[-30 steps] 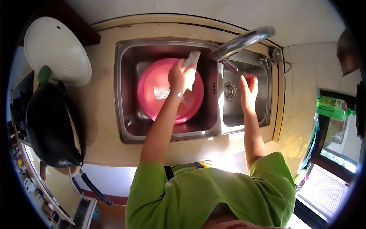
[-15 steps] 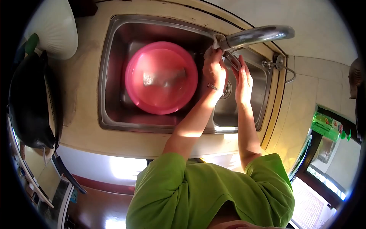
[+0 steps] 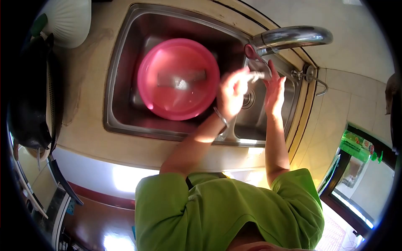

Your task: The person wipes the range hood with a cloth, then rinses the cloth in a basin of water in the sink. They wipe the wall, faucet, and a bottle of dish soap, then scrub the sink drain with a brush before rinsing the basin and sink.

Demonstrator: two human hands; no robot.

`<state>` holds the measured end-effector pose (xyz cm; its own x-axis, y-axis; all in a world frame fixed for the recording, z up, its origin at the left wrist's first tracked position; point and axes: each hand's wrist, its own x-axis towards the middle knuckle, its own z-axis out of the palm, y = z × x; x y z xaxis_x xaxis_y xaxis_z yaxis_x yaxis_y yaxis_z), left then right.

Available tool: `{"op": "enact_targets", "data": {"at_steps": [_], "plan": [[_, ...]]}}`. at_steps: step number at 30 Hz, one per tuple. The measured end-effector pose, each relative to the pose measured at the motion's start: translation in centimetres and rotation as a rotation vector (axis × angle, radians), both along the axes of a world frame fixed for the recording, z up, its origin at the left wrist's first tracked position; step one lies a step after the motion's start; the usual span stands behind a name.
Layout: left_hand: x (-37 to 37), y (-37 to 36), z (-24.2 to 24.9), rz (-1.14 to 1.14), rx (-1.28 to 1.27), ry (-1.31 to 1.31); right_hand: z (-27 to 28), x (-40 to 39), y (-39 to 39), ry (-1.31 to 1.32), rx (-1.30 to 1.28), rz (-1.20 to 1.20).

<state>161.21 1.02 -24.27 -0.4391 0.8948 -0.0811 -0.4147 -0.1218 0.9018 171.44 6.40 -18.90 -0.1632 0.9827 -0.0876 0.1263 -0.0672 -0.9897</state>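
My left hand, blurred and closed, is over the divider between the two sink basins. A whitish, cloth-like piece sticks out from its fingers toward the right hand. My right hand, fingers fairly straight, is over the smaller basin and holds a clear, glassy object with a reddish rounded end. That object lies just under the faucet; its exact kind I cannot make out. To the left, a pink basin of liquid sits in the larger sink basin, with a pale rectangular patch in its middle.
The steel sink has a drain in the smaller basin. A black wok and a white ribbed dish stand on the left counter. A green pump bottle is at the right.
My left hand has drawn back from the faucet, down and left, bringing the whitish piece lower. The clear object's reddish end is now uncovered. My right hand stays near the same place.
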Motion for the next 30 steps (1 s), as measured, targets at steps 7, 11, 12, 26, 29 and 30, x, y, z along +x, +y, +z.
{"op": "enact_targets", "data": {"at_steps": [7,11,12,26,29,30], "plan": [[-6.8,13.6,0.8,0.079,0.12,0.596,-0.6,0.8,0.5,-0.131,0.1,0.132],[-5.1,17.2,2.2,-0.624,0.155,1.26,-0.1,0.6,0.3,-0.132,0.093,0.138],[-4.1,16.7,2.9,-0.54,0.069,1.158,-0.2,0.7,0.2,-0.129,0.09,0.131],[-9.9,12.7,4.2,-0.528,0.141,0.073,-0.1,1.9,0.6,-0.071,0.11,0.12],[-8.4,15.7,0.5,-0.321,0.258,-0.13,-0.6,2.9,1.0,-0.049,0.089,0.137],[-7.1,16.2,-0.6,-0.303,0.309,-0.126,-0.7,2.9,0.8,-0.063,0.078,0.102]]}}
